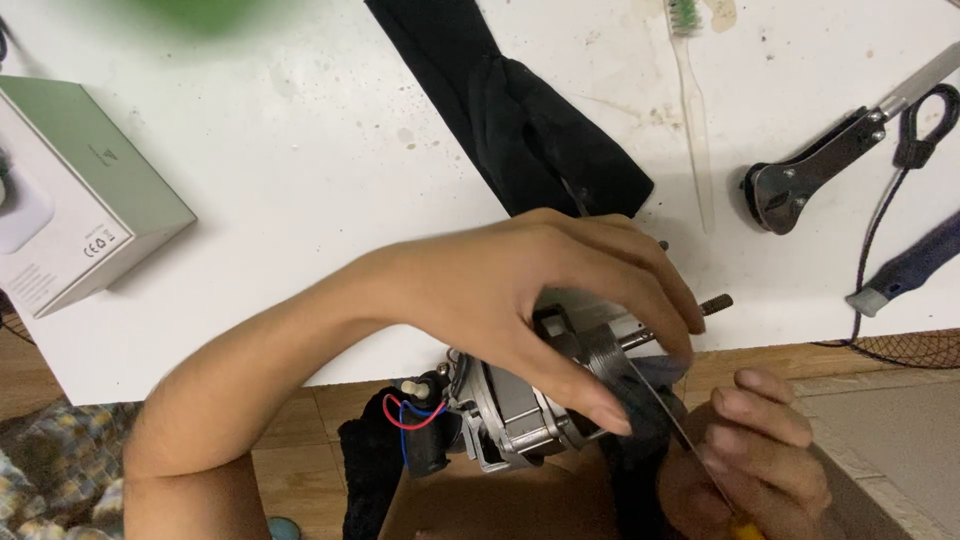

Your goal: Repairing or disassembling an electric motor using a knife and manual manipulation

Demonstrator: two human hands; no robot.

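Motor point(520, 400), a small electric one with a grey metal housing and a steel shaft point(700, 308) poking toward the right, sits at the lower middle of the frame, just past the near edge of the white bench point(300, 200). Red and blue wires point(415, 415) loop off its left end beside a black part. The left hand point(545, 295) reaches across from the lower left and is curled over the top of the motor, fingers bent and gripping its body. The right hand point(760, 455), at the lower right, is closed around a thin metal tool point(665, 405) with a yellow handle tip, whose shank slants up toward the motor's right end. Black cloth point(375, 470) hangs below the motor.

On the bench, a second black cloth point(520, 110) lies at the upper middle, a toothbrush point(692, 110) just right of it. A black-handled tool point(810, 170) lies at the upper right, with a blue-handled tool point(915, 262) beneath it by the bench edge. A white and grey box point(85, 190) rests at the left.
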